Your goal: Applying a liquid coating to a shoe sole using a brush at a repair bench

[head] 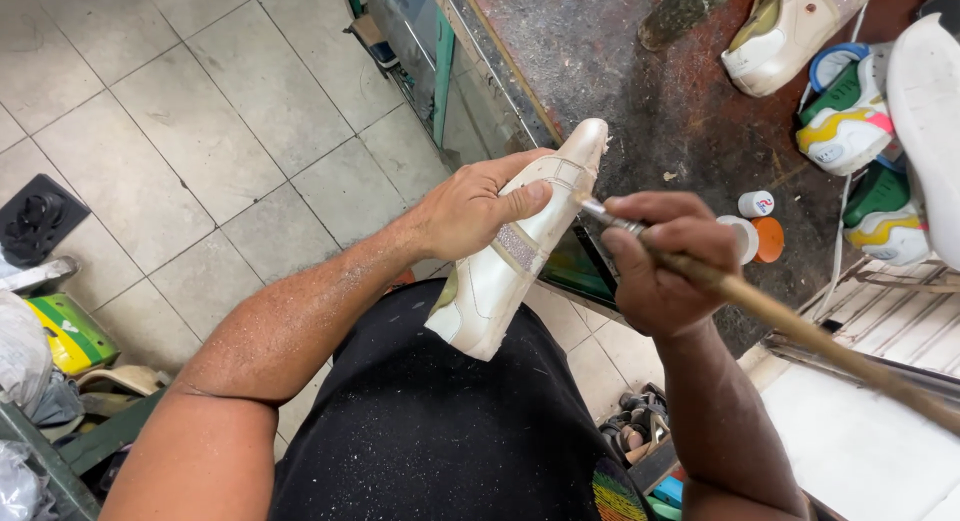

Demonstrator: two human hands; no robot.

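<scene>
Person is standing at a dark worn workbench point(640, 71). Left hand point(470, 211) is gripping a cream sneaker point(510, 261) tight, holding it over the lap, toe toward the bench. Right hand point(665, 261) is clamping a long wooden-handled brush point(800, 326), tip touching the sneaker's side.

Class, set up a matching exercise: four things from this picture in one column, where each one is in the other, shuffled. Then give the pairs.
1. cream shoe
2. brush
3. orange lid
4. black mat

A. on the tiled floor
B. in the right hand
C. on the dark workbench
D. in the left hand

Pairs: 1-D, 2-B, 3-C, 4-A
</scene>
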